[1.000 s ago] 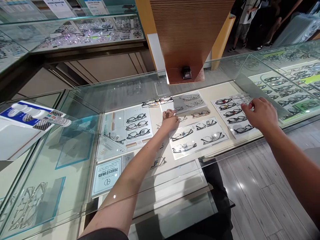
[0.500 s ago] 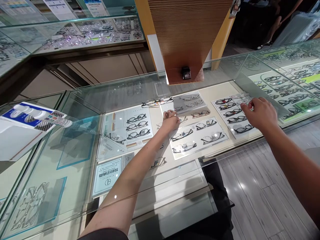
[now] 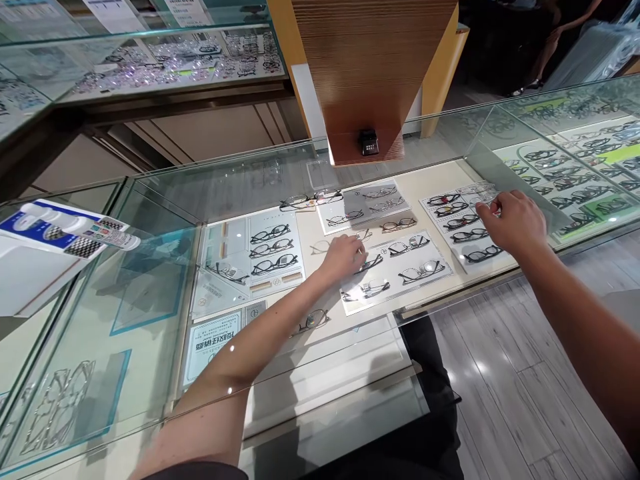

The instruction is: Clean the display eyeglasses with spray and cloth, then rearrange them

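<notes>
My left hand [image 3: 345, 257] reaches into the glass display case, low over a white card [image 3: 387, 303] that bears several eyeglasses. Its fingers are slightly bent and apart, holding nothing that shows. Partly under the fingers lies a dark-framed pair of eyeglasses [image 3: 371, 263]. Thin eyeglasses [image 3: 345, 217] rest on the grey-and-white card just beyond this hand. At the right, my right hand [image 3: 520, 220] is curled, with thumb and fingers drawn together beside a card [image 3: 473, 270] holding a column of eyeglasses [image 3: 470, 235]. Whatever it may grip is hidden.
Left of my arm, more eyeglasses [image 3: 274, 263] rest on a printed display sheet. A white bottle [image 3: 113, 235] and a box stand at far left. A brown wooden panel [image 3: 370, 80] rises behind the case. Further cases of eyeglasses stand right and back left.
My left hand has moved nearer to me, from the thin eyeglasses on the grey-and-white card to the dark pair on the white card. My right hand stays curled in about the same place.
</notes>
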`<action>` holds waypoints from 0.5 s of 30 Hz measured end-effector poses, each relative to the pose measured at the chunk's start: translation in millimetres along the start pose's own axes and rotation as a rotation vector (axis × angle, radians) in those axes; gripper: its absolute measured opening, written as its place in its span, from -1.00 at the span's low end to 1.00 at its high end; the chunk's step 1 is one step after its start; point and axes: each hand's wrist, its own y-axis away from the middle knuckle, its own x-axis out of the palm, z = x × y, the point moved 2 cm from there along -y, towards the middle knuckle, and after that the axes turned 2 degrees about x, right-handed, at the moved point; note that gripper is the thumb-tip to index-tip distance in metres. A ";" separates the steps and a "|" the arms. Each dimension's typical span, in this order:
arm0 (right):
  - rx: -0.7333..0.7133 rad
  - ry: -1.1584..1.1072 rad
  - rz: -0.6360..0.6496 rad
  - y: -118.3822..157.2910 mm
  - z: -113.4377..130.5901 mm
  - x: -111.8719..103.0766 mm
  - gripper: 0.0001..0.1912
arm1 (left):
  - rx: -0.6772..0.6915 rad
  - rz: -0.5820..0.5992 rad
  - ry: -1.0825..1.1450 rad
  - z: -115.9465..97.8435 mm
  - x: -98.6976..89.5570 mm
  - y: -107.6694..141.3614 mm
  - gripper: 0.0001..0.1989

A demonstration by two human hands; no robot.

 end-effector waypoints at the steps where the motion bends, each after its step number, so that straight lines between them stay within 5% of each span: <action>1: -0.001 -0.004 -0.002 0.0 0.3 -0.2 -0.62 | 0.027 0.021 -0.013 -4.0 3.6 4.8 -0.74; 9: 0.002 0.001 -0.006 -0.4 1.1 0.2 -0.63 | 0.165 0.110 -0.051 -28.5 23.4 50.2 -0.72; 15: 0.003 -0.024 0.007 -0.4 2.1 -0.2 -0.64 | 0.091 0.146 -0.054 -30.1 29.0 85.2 -0.84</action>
